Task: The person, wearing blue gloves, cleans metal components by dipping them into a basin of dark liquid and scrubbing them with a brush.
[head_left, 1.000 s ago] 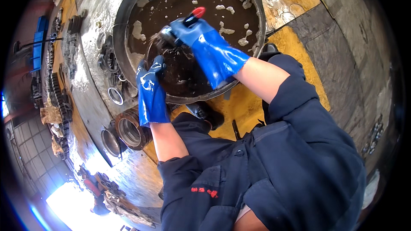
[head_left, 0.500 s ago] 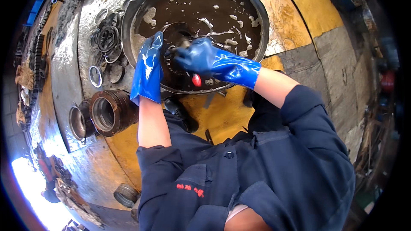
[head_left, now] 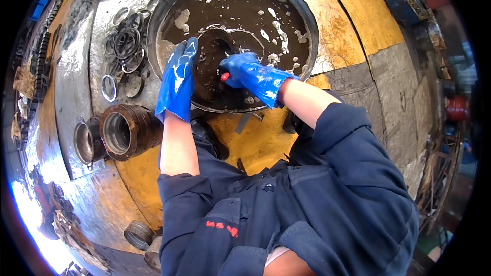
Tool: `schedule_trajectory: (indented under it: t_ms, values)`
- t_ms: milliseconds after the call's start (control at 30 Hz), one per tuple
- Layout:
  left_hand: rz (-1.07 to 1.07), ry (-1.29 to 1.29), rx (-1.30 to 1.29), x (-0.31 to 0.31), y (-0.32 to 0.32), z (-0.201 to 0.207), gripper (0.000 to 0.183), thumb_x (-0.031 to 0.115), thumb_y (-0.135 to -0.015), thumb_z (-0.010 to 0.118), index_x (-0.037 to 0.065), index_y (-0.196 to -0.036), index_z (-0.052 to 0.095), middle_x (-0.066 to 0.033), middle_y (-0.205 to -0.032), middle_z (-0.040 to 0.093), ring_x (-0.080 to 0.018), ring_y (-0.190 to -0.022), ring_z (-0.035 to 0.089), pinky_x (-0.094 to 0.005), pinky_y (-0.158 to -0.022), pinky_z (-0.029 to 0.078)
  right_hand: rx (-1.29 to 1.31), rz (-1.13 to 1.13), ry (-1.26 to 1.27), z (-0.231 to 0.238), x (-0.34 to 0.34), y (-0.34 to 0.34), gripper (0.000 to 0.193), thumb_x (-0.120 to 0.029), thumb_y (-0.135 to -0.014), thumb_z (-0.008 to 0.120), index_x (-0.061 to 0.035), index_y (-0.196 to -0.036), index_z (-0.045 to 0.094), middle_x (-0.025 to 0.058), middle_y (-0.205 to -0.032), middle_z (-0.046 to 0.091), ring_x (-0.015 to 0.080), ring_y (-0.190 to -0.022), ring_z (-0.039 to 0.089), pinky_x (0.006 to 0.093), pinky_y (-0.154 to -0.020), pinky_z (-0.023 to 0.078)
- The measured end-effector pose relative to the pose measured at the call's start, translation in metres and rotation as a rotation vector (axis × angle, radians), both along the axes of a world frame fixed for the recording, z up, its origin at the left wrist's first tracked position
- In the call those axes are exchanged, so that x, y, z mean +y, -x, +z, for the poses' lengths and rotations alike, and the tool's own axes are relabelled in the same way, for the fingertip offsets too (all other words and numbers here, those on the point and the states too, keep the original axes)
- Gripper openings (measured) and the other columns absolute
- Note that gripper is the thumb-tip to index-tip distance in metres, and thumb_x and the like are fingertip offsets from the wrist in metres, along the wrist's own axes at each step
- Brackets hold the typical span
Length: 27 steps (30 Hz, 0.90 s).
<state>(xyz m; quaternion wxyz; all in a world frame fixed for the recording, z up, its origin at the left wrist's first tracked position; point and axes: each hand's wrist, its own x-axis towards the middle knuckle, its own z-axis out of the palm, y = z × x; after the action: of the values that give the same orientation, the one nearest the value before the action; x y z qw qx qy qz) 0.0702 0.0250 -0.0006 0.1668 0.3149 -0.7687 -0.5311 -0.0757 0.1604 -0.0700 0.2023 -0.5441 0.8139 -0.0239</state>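
Water [head_left: 235,7] with bits of foam leaves open room ahead of both hands, up to the tub's [head_left: 313,25] round black edge. The left hand [head_left: 179,74], in shiny blue rubber, has its fingers pressed together by the dark round part [head_left: 207,66]; I cannot tell if it grips. The right hand [head_left: 241,69] is curled around a red-ended tool [head_left: 225,76] over that part. Metal rings [head_left: 137,46] lie left of the left hand, with a rough, rusty pipe [head_left: 143,128] nearer the body.
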Motion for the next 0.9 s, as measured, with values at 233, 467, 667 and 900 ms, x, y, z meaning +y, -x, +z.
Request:
schedule_trajectory:
  t_ms: [233,467,667,900]
  values:
    - [0.073,-0.021,0.03,0.017,-0.004,0.026,0.059,0.047,-0.109,0.056,-0.004,-0.136,0.067,-0.0257,-0.133,0.07,-0.039,-0.126,0.064,-0.042,-0.108,0.047,-1.043,-0.555,0.182,0.003,0.01,-0.006,0.045,-0.048,-0.092,0.074,-0.0071,-0.111,0.08,0.0098,-0.099,0.079,0.0189,-0.088,0.073,0.0365,-0.08,0.055]
    - [-0.041,0.345,0.158,-0.017,-0.008,-0.042,0.056,0.044,-0.109,0.057,-0.005,-0.135,0.067,-0.0266,-0.136,0.068,-0.0406,-0.128,0.063,-0.0436,-0.11,0.046,-1.99,-1.537,0.545,-0.018,-0.023,-0.016,0.015,-0.031,-0.095,0.078,-0.0195,-0.096,0.068,0.0024,-0.078,0.068,0.0197,-0.066,0.068,0.0439,-0.063,0.06]
    - [-0.003,0.163,0.154,-0.011,-0.006,-0.03,0.062,0.047,-0.108,0.059,-0.007,-0.138,0.066,-0.0265,-0.136,0.068,-0.0393,-0.129,0.062,-0.0421,-0.111,0.044,-2.015,-2.055,0.716,0.006,-0.037,-0.015,0.016,-0.033,-0.1,0.07,-0.0182,-0.095,0.066,0.0046,-0.076,0.069,0.0207,-0.055,0.063,0.0417,-0.057,0.058]
    - [0.135,-0.073,0.046,0.004,0.003,-0.006,0.07,0.054,-0.106,0.06,-0.008,-0.14,0.064,-0.0251,-0.14,0.066,-0.0356,-0.133,0.06,-0.0406,-0.114,0.042,-0.837,-0.522,0.092,-0.001,-0.009,-0.006,0.037,-0.044,-0.096,0.067,-0.0107,-0.103,0.081,0.0093,-0.099,0.08,0.0195,-0.097,0.076,0.0333,-0.091,0.058]
